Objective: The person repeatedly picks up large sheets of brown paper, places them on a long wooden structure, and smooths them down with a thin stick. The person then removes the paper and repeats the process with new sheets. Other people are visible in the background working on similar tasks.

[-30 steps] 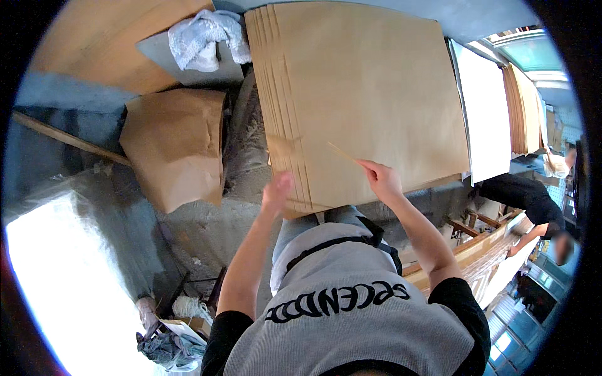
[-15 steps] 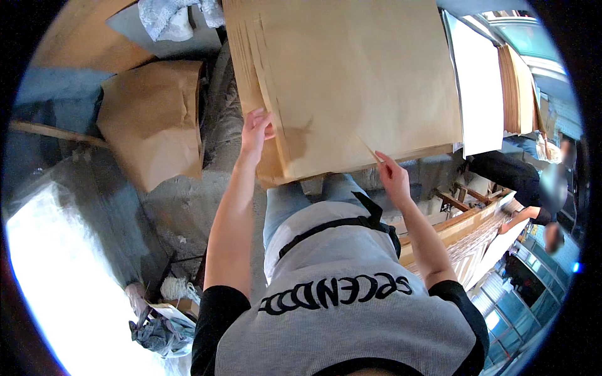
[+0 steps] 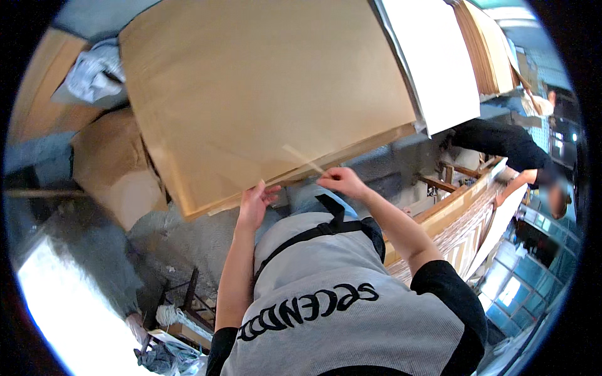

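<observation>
One large brown board (image 3: pixel 263 94) fills the upper middle of the view, lying flat with its near edge running from 8 o'clock up toward 3 o'clock. A thin pale strip (image 3: pixel 303 159) rests on it near that edge. The right hand (image 3: pixel 342 180) has its fingers pinched together on the strip's lower end. The left hand (image 3: pixel 254 202), at 7 o'clock from the strip, has its fingers spread against the board's edge. At 3 o'clock another person (image 3: pixel 508 144) in a dark sleeve bends over a wooden frame (image 3: pixel 464 207).
</observation>
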The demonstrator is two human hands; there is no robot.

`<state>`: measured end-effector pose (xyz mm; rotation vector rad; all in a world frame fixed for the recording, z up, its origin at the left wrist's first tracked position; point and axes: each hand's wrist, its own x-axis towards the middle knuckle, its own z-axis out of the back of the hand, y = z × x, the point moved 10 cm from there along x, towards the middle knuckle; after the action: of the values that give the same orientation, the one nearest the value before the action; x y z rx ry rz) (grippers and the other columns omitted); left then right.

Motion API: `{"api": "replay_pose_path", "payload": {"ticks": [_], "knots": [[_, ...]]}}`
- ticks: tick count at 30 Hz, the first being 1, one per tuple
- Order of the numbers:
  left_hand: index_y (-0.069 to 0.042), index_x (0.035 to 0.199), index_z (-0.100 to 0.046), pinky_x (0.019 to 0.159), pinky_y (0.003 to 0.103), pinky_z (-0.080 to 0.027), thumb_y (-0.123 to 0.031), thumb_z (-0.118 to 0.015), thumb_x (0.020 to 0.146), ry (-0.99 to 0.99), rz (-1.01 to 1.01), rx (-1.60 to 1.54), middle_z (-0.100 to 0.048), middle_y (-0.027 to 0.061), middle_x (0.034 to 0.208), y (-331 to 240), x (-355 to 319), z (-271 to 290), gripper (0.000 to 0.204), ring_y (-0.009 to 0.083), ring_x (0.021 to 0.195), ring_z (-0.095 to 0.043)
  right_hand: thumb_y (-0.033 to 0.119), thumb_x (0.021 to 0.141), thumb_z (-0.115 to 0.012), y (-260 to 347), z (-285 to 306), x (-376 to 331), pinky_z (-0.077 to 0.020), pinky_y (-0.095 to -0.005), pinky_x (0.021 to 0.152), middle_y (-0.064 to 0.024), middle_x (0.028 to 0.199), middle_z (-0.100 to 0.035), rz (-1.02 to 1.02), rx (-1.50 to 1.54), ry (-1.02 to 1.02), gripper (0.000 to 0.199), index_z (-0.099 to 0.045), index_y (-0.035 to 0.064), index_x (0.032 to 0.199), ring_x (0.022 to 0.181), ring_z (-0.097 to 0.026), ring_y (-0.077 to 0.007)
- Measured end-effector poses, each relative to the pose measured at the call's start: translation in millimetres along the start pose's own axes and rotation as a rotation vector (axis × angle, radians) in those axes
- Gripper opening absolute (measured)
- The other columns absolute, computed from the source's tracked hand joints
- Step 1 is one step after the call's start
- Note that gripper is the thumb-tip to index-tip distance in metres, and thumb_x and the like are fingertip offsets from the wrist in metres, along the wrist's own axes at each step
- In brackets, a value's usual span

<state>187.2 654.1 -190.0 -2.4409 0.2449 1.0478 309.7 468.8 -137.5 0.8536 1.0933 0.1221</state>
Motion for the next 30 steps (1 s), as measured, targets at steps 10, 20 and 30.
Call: {"api": "replay_pose_path", "payload": {"ticks": [10,20,30], "knots": [[-0.004,0.096,-0.049,0.043,0.027,-0.040,-0.034,-0.052,0.084,-0.542,-0.126,-0.023,-0.056,0.0077,0.070,16,6,28,0.032,0.0175,0.047,-0.050,0.037,0.075,-0.064,-89,83,2,-0.0311,-0.0201,0.043,0.0019,0.059,-0.048,-0.190,0.660,-0.204,0.030,-0.057,0.0074,0.072,0.048,-0.040,-0.0055],[-0.009,0.088,-0.053,0.049,0.026,-0.037,-0.033,-0.054,0.082,-0.409,0.052,-0.396,-0.050,0.0043,0.067,67,-17,61,0.025,0.0152,0.057,-0.045,0.025,0.081,-0.058,-134,117,1,-0.0271,-0.0189,0.037,0.0036,0.058,-0.044,-0.236,1.007,-0.251,0.021,-0.049,0.0090,0.072,0.044,-0.036,-0.0049],[-0.009,0.077,-0.052,0.044,0.025,-0.037,-0.030,-0.067,0.073,-0.283,0.056,-0.519,-0.048,0.0024,0.063,66,3,58,0.027,0.0136,0.051,-0.045,0.025,0.086,-0.051,-143,126,7,-0.0235,-0.0170,0.036,0.0041,0.063,-0.042,-0.208,0.917,-0.324,0.015,-0.050,0.0105,0.081,0.047,-0.033,-0.0039]]}}
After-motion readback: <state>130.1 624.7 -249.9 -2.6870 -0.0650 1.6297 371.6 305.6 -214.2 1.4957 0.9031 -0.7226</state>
